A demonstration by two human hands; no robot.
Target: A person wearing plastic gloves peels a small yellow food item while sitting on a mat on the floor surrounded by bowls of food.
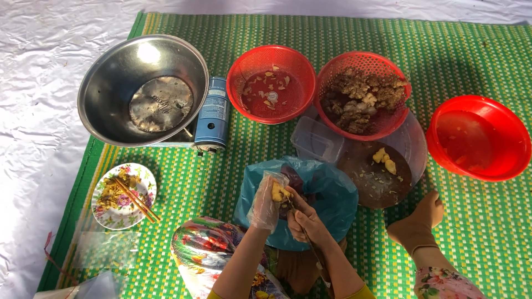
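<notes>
down on a green woven mat (332,39) over a white sheet (33,83); big steel bowl (143,88) top left, dented disc inside, perched on a stove with a blue gas canister (213,113) lying beside it, label band pale and rectangular along its side; three red vessels across the top: a mesh basket (271,83) holding a few peel scraps, a second mesh basket (363,95) heaped with knobbly brown ginger-like roots, a plain red bowl (479,137) far right; clear lidded box (317,139) and a dark round tray (376,174) carrying yellow peeled bits; blue plastic bag (321,194) spread under the work; flowered plate (123,195) with chopsticks lower left; left hand (270,200), in a loose clear glove, fingers closed around a small yellow peeled piece (279,192) above the bag; right hand (306,221), fingers clenched on a thin tool, blade too small to make out; best done, by judgement, with short strokes away from the gloved palm, scraps falling onto the bag.
</notes>
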